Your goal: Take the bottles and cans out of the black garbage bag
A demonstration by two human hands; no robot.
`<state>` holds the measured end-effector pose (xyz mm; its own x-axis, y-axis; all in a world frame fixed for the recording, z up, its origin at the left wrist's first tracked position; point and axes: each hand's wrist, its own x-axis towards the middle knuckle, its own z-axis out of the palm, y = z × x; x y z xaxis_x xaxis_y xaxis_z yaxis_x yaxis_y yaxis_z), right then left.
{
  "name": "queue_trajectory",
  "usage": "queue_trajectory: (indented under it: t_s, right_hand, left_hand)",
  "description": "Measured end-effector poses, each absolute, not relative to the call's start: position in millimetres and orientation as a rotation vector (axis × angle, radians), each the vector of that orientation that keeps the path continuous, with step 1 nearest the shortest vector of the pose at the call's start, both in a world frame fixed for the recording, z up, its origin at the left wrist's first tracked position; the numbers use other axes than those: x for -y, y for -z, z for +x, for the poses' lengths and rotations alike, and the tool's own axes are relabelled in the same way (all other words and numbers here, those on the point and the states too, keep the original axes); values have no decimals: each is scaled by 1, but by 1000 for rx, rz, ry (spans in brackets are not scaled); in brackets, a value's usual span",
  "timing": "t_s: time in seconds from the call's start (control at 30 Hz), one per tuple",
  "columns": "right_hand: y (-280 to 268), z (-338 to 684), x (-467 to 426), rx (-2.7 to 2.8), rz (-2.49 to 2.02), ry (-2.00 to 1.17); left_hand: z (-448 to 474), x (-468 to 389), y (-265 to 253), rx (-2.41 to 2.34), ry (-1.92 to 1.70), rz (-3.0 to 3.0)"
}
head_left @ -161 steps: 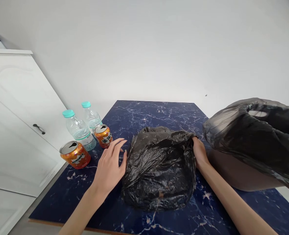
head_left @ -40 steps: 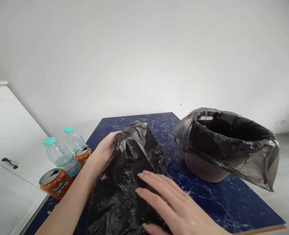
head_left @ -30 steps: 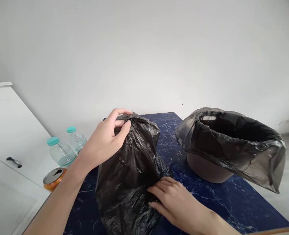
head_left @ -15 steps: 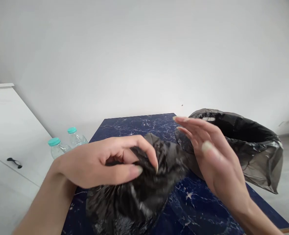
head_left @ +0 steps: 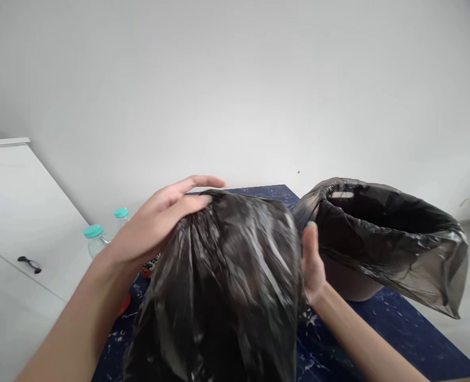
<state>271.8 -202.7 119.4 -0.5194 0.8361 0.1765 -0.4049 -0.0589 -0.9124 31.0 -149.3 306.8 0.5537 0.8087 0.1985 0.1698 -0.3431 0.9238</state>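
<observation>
A black plastic garbage bag [head_left: 223,286] fills the lower middle, its top gathered into creases. My left hand [head_left: 167,212] holds the gathered top, thumb on the near side and index finger stretched out above it; the other fingers are mostly behind the plastic. Against the bag's right side lies my right hand [head_left: 313,265], thumb pointing up and fingers hidden behind the bag. To the right stands a bin [head_left: 348,278] lined with another black garbage bag [head_left: 402,249], whose mouth is open and whose edge hangs over the rim.
Everything stands on or by a dark blue marble-patterned table [head_left: 410,329]. Left of it are two clear bottles with turquoise caps [head_left: 93,231] and a white cabinet [head_left: 24,212]. A red object [head_left: 125,305] shows partly under my left forearm. A white wall rises behind.
The black bag has come up and spread out between my hands, hiding more of the table. My left hand has closed on its top; my right hand has moved down and in against its side.
</observation>
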Motion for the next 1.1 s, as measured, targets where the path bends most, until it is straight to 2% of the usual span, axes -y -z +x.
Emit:
queue_trajectory:
  t_s: [0.13, 0.23, 0.3, 0.37, 0.5, 0.6, 0.67, 0.73, 0.8, 0.87, 1.0, 1.1]
  right_hand:
    - [-103, 290, 214, 1459, -585, -1830]
    - [-103, 301, 227, 1524, -975, -1786]
    - [-107, 306, 233, 1544, -1351, -1518]
    - [-113, 309, 235, 1640, -1747, -1105]
    - [-125, 305, 229, 1797, -2286, -358]
    - [-133, 293, 231, 1770, -2264, -18]
    - [-136, 279, 240, 1743, -2078, 214]
    - [-135, 262, 250, 1757, -1868, 365]
    - [-130, 243, 257, 1873, -1720, 363]
    - [-120, 226, 257, 2063, -1676, 224]
    - [-85, 210, 234, 2281, -1861, -188]
    - [-55, 217, 214, 2258, -1957, -347]
  left_hand:
    - [21, 117, -282, -959, -1048, 1659]
    - [10, 95, -263, -1144, -1091, 1723]
    - [0, 80, -249, -1323, -1041, 1867]
    - [-10, 67, -233, -1558, -930, 2103]
    - [-20, 52, -197, -1974, -406, 2582]
    - [-21, 57, -180, -2002, -175, 2639]
    - [-18, 69, -175, -1982, -255, 2729]
    - [-14, 85, -170, -1749, -462, 2914]
    - [-8, 99, -160, -1272, -559, 3049]
    - [-5, 107, -141, -880, -432, 3046]
    - [-16, 92, -88, -936, -232, 2999]
    - [-35, 69, -54, -1023, -163, 2991]
